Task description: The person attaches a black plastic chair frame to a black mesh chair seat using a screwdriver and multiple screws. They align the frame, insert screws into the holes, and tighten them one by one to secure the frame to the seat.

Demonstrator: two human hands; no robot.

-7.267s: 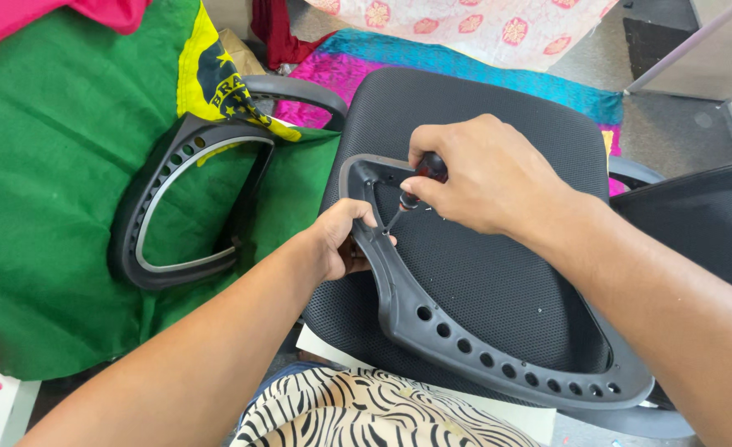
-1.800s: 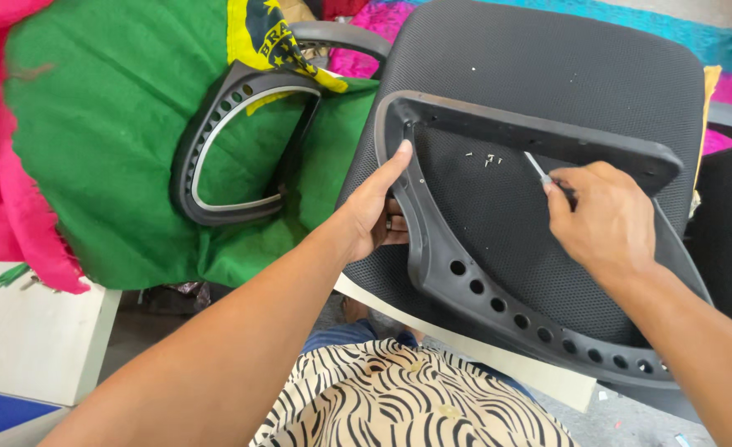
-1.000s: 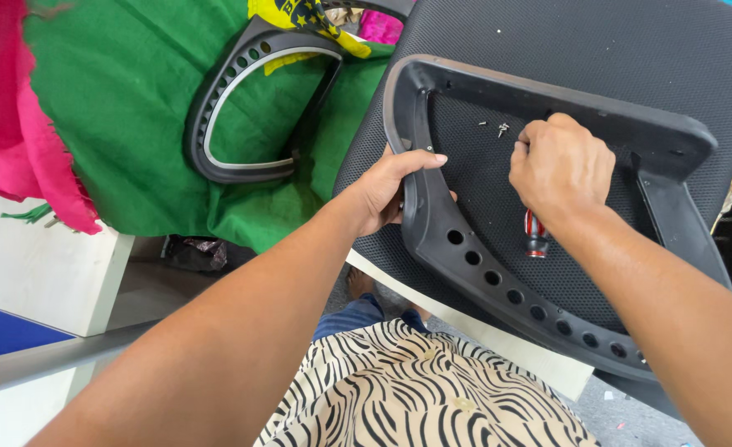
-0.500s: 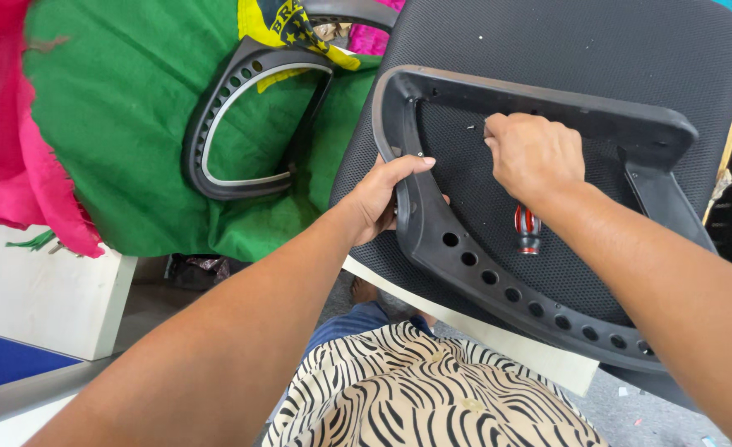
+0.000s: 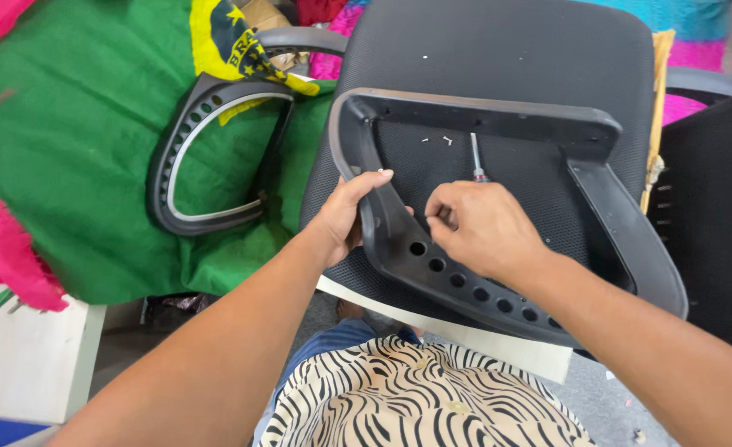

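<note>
While my left hand clamps its fingers on the left side of the grey armrest frame, that frame lies on the black mesh seat cushion in front of me. My right hand has its fingers pinched together around the screwdriver, whose shaft points away from me inside the frame. Small screws lie loose on the mesh just beside it. A second armrest frame rests on the green cloth to the left, under a yellow printed patch.
</note>
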